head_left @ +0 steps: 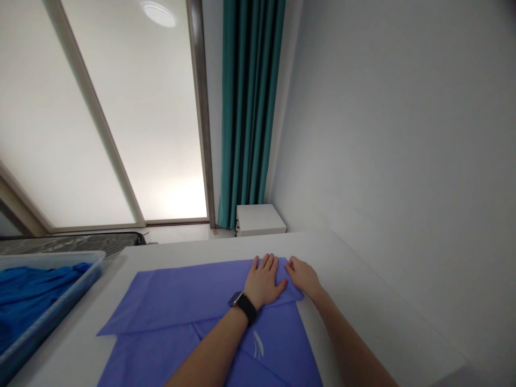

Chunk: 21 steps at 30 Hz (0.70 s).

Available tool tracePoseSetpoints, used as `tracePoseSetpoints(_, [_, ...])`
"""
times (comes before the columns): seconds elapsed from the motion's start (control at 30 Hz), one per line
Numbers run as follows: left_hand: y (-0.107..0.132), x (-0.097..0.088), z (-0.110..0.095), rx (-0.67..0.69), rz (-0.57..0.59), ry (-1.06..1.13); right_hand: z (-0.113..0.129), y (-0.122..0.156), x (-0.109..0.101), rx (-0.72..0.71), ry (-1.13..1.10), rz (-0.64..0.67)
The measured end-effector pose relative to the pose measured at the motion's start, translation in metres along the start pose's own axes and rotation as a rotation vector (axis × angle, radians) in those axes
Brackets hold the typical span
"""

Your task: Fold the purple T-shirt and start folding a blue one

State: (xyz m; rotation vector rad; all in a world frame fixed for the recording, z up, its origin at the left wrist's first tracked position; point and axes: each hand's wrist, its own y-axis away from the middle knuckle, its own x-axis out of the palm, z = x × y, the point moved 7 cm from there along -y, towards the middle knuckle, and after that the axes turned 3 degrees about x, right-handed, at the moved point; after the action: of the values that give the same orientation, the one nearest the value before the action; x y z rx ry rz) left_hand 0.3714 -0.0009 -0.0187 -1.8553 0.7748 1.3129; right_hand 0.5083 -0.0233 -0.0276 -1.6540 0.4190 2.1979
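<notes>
A purple cloth (181,295) lies mostly flat on the white table, its far part folded over in a wide band. A small white leaf-like mark shows on the nearer part. My left hand (264,282), with a dark watch (243,305) on its wrist, is pressed flat on the folded band near its right end, fingers spread. Just to its right, my right hand (303,275) is closed in a pinch at the band's right edge. My forearms cover part of the cloth's near side.
A clear plastic bin (86,279) with blue cloth (36,293) in it stands at the left. Beyond the white table (161,256) are a small white cabinet (260,217), a green curtain (250,107) and frosted sliding doors (149,118). A wall (382,161) runs along the right.
</notes>
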Motion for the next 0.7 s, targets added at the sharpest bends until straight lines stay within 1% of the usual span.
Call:
tracePoseSetpoints(0.13, [0.000, 0.003, 0.001, 0.003, -0.002, -0.013, 0.001, 0.000, -0.003, -0.007, 0.026, -0.002])
tracePoseSetpoints(0.43, [-0.001, 0.002, 0.001, -0.001, 0.007, -0.018, 0.004, 0.006, -0.005, 0.043, 0.102, -0.045])
tracePoseSetpoints(0.63, [0.000, 0.005, 0.003, 0.001, -0.010, -0.018, 0.001, 0.010, -0.008, 0.048, 0.075, -0.073])
tracePoseSetpoints(0.7, [0.000, 0.004, 0.002, 0.030, -0.027, -0.024, -0.001, 0.010, -0.008, 0.049, 0.047, -0.077])
